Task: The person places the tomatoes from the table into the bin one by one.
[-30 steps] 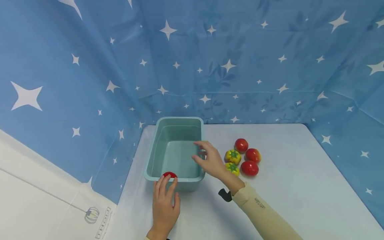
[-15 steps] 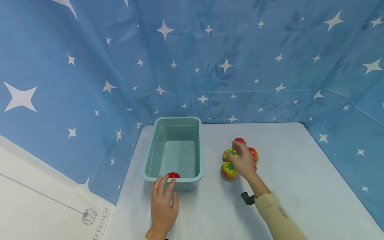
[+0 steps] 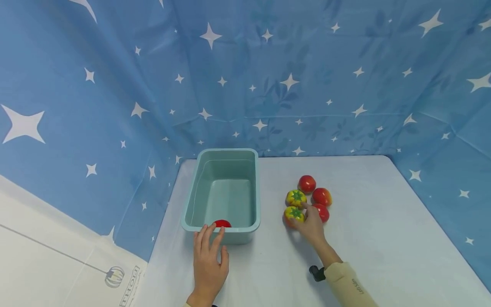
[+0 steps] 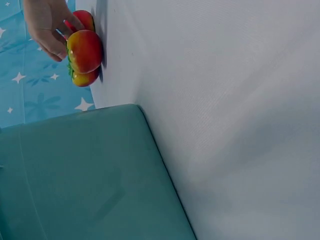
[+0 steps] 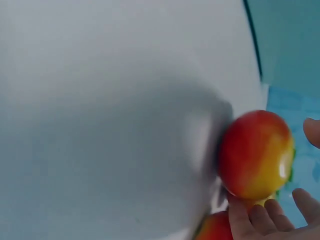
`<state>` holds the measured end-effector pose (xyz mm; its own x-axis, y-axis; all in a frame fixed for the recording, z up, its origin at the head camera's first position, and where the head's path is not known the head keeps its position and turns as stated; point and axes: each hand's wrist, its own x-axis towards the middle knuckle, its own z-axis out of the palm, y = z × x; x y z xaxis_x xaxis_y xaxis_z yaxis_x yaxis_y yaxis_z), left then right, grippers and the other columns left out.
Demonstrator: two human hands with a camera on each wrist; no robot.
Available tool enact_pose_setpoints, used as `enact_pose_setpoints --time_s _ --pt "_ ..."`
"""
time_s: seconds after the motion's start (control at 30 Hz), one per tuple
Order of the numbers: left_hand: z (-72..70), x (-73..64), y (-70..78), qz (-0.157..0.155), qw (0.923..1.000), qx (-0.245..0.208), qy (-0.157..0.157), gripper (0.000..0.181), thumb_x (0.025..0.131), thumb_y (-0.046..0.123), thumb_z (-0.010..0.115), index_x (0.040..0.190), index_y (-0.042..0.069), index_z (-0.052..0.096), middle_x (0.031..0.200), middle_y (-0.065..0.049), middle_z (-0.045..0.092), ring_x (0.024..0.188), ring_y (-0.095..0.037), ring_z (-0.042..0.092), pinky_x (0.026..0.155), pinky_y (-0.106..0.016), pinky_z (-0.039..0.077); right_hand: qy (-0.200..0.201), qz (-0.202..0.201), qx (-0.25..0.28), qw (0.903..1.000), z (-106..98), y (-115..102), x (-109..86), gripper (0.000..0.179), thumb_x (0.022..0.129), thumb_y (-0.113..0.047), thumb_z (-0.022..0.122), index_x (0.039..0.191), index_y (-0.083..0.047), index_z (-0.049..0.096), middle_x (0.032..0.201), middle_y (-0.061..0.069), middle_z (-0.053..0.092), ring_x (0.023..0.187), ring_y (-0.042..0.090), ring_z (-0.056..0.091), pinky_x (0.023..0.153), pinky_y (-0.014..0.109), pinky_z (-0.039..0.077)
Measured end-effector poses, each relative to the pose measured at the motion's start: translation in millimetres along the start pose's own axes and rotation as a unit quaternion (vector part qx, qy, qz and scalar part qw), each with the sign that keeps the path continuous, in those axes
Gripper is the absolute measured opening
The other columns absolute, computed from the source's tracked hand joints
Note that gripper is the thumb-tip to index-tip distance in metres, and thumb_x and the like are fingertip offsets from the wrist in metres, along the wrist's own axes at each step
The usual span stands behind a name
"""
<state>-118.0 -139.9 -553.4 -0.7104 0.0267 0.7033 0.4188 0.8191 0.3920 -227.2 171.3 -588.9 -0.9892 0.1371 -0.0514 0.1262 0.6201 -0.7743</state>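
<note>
Holds the grip of the right hand [image 3: 312, 230] spread around the glossy, round, red-and-yellow fruit with a green star-shaped top [image 3: 293, 213], with thumb and fingers well apart on different sides of it. Leaves a gap between thumb and fruit in the right wrist view; brings one fingertip close against the fruit's lower edge there, but cannot tell contact from near contact.

Sits, as to that fruit, on the white, cloth-like surface [image 3: 387, 238], green top upward, just beside a matching yellow fruit with a green star-shaped top [image 3: 296, 197]. Beyond and to the right, close together: a round red fruit [image 3: 307, 183], a red fruit with a yellowish side [image 3: 322, 197] and an oval red fruit [image 3: 323, 212], the last partly behind the hand.

Lays the left hand [image 3: 209, 268] at the near rim of a deep, pale teal, rectangular bin [image 3: 239, 237], with relaxed, parted fingers on the edge. Just inside that rim, partly hidden: a smooth red object [image 3: 222, 223].

Under the right wrist, beside a beige sleeve [image 3: 347, 285]: a small black piece [image 3: 317, 273]. Behind everything: a blue curtain with white stars [image 3: 326, 64].
</note>
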Motion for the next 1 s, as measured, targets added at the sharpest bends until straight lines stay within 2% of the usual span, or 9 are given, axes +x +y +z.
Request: enact_pose_setpoints --time_s 0.2,0.47,0.63,0.8,1.0 --pt "1.1 -1.3 0.3 0.0 1.0 -0.007 0.001 0.052 0.079 0.004 0.062 0.131 0.011 0.062 0.136 -0.015 0.053 0.132 -0.038 0.04 0.119 -0.05 0.011 -0.006 0.008 0.003 0.9999 10 6 -2.1 0.077 0.081 -0.025 0.076 0.145 -0.004 0.038 0.141 0.019 0.04 0.128 0.036 0.041 0.102 0.056 0.043" --pt "2.4 -0.6 0.6 0.003 0.9997 -0.022 0.01 0.051 0.079 0.005 0.06 0.13 0.009 0.062 0.137 -0.014 0.052 0.131 -0.039 0.04 0.118 -0.054 0.013 -0.013 0.004 -0.018 0.9997 15 11 -4.6 0.074 0.082 -0.023 0.075 0.143 -0.004 0.039 0.141 0.02 0.04 0.13 0.038 0.041 0.106 0.058 0.038" --pt "2.1 -0.3 0.5 0.003 0.9997 -0.021 0.012 0.052 0.079 0.004 0.06 0.13 0.009 0.062 0.137 -0.015 0.052 0.13 -0.041 0.04 0.118 -0.055 0.013 -0.009 0.008 -0.006 0.9999 14 10 -5.9 0.075 0.082 -0.023 0.076 0.144 -0.005 0.038 0.14 0.018 0.041 0.13 0.037 0.041 0.105 0.057 0.039" --pt "1.4 0.2 -0.2 0.004 0.9997 -0.018 0.014 0.051 0.079 0.005 0.06 0.13 0.008 0.062 0.137 -0.015 0.052 0.13 -0.041 0.04 0.118 -0.054 0.013 0.006 -0.009 0.021 0.9997 7 -2 -4.3 0.073 0.084 -0.021 0.075 0.144 -0.005 0.037 0.138 0.017 0.043 0.128 0.034 0.042 0.104 0.055 0.04" --pt "0.7 1.4 -0.9 0.006 0.9996 -0.025 0.015 0.052 0.078 0.002 0.061 0.13 0.007 0.062 0.137 -0.016 0.052 0.13 -0.043 0.041 0.118 -0.054 0.013 0.017 -0.053 0.03 0.998 -4 -28 -2.7 0.071 0.083 -0.021 0.075 0.143 -0.004 0.04 0.138 0.017 0.045 0.125 0.033 0.045 0.1 0.052 0.046"
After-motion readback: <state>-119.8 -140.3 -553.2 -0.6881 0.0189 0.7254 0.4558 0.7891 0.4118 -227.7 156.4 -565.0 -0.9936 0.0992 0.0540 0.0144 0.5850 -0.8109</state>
